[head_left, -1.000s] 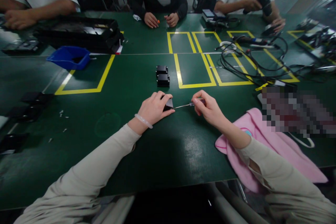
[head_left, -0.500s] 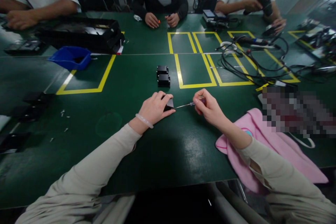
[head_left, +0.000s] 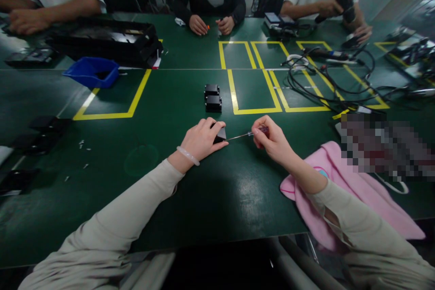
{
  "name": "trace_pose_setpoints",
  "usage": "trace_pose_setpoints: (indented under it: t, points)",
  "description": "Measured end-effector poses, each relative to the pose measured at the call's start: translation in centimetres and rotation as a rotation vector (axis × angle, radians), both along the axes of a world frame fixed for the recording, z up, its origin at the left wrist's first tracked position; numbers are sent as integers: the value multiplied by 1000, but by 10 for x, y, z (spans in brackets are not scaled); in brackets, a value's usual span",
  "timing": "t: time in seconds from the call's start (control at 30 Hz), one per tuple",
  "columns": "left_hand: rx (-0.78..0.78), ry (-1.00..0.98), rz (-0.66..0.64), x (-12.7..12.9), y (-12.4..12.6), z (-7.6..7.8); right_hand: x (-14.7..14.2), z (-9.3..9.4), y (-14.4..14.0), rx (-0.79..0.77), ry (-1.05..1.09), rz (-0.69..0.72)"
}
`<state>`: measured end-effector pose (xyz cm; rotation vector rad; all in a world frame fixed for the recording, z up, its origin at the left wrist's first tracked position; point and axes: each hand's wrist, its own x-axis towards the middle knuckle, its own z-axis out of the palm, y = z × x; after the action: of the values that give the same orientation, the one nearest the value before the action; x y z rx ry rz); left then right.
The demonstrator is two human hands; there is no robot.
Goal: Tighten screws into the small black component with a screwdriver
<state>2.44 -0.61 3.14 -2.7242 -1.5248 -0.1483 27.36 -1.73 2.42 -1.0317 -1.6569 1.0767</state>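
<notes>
At a green desk (head_left: 204,199), the left hand (head_left: 202,138) curls over a small black block (head_left: 220,134), its fingers (head_left: 217,125) closed on the top and sides and pinning it to the desk surface. The right hand (head_left: 273,140) pinches the handle of a slim precision screwdriver (head_left: 245,134) between thumb and fingertips, the thin shaft lying nearly level with its tip against the block's right face. Two more black blocks (head_left: 212,97) sit touching one another farther out, just left of yellow taped rectangles (head_left: 254,90). A pink cloth (head_left: 356,195) lies under the right forearm. A blue bin (head_left: 91,72) stands at far left, near a black tray (head_left: 108,45); tangled black cables (head_left: 322,81) spread at right. Tiny loose parts (head_left: 83,147) dot the desk at left. Other people's hands (head_left: 210,25) rest along the far edge.
</notes>
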Motion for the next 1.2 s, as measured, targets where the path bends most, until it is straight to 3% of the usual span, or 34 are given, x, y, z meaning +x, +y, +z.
trace_pose_setpoints:
  t: [1.2]
  points:
    - [25, 5, 0, 0, 0, -1, 1, -5, 0, -18, 38, 20]
